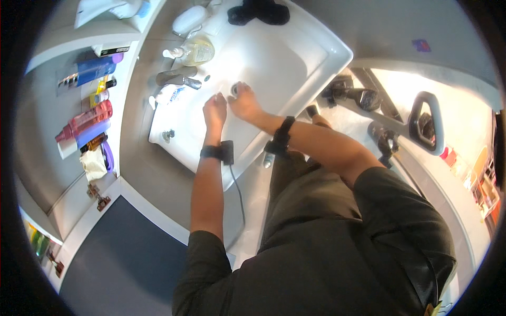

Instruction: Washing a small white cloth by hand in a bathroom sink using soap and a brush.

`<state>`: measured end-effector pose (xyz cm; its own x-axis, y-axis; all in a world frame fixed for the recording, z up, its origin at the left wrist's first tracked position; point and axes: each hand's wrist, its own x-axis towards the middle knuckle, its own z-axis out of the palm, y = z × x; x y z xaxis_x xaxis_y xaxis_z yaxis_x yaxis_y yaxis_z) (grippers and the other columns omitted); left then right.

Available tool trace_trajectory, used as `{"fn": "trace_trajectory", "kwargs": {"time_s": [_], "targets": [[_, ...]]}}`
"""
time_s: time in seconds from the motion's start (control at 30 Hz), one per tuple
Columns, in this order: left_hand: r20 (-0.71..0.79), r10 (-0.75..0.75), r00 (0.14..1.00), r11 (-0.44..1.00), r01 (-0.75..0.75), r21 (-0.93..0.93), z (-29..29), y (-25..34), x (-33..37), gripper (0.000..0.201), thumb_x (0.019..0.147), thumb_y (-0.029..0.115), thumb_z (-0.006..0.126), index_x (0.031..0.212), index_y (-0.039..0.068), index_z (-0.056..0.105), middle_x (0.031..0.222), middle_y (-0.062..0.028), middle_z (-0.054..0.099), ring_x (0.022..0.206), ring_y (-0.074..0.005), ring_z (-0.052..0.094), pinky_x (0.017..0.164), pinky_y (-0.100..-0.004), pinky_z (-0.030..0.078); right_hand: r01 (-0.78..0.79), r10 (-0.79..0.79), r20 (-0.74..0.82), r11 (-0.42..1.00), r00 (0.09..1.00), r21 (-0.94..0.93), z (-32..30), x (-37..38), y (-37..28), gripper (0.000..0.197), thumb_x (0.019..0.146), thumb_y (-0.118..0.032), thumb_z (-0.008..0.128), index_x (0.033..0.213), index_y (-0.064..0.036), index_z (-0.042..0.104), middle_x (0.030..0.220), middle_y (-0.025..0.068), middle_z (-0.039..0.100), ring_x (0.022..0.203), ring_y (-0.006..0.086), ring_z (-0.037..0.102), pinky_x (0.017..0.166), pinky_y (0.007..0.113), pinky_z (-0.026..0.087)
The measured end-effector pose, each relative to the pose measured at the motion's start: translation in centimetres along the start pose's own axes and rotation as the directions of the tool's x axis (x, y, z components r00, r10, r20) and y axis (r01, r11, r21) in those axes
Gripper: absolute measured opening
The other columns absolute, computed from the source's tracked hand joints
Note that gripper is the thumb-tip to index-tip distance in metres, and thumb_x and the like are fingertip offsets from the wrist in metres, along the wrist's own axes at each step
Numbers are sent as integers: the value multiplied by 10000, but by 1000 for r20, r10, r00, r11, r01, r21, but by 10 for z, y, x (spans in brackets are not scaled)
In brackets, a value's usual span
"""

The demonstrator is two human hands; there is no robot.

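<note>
Though blurred, right hand [245, 102] covers drain [234, 89] (sink [295, 58]) — grip unclear.

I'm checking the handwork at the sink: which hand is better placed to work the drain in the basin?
Probably the right hand: its fingers already rest at the drain in the white sink. The left hand hangs beside it, over bare basin nearer the faucet.

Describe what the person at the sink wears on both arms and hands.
The hands are bare. The left hand has a black wrist strap with a small black box and a thin cable hanging from it. The right hand has a black wrist strap too. Both arms have short dark sleeves.
</note>
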<state>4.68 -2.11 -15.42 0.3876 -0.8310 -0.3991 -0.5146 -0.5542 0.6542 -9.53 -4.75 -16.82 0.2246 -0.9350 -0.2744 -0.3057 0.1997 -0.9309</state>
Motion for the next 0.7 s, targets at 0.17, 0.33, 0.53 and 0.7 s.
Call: {"fn": "trace_trajectory", "kwargs": {"time_s": [0.17, 0.33, 0.53, 0.7], "targets": [[375, -317, 871, 672, 485, -560, -19, -16, -30, 363, 1030, 357, 504, 862, 59, 626, 741, -85, 618, 600, -194, 588, 553, -328, 468, 60, -30, 110, 960, 993, -272, -57, -13, 1, 368, 930, -241, 567, 1154, 47, 612, 1173, 285, 629, 1081, 453, 610, 1013, 495, 465], [235, -424, 875, 867, 467, -175, -39, -43, -43, 315, 1019, 358, 556, 970, 57, 633, 775, -61, 623, 657, -164, 613, 550, -299, 467, 91, -4, 238, 931, 971, -353, -80, -23, 8, 402, 917, -234, 588, 1194, 53, 641, 1115, 271, 673, 1039, 409, 653, 964, 473, 505], [352, -296, 888, 420, 452, -787, -31, 30, -68, 296, 1026, 310, 546, 1085, 31, 625, 915, -95, 683, 794, -201, 660, 709, -329, 535, 82, -3, 503, 987, 864, -136, -96, -44, -57, 563, 899, -267, 662, 1357, 36, 536, 1197, 302, 634, 1116, 420, 636, 963, 439, 519], [391, 59, 918, 374, 343, -862, -52, 92, -97, 393, 966, 112, 547, 1342, -2, 539, 1170, -69, 657, 1122, -211, 599, 963, -339, 468, 306, -215, 488, 945, 846, -114, -101, -40, -97, 636, 874, -238, 727, 1444, -75, 497, 1343, 241, 575, 1166, 369, 620, 988, 394, 503]]}}
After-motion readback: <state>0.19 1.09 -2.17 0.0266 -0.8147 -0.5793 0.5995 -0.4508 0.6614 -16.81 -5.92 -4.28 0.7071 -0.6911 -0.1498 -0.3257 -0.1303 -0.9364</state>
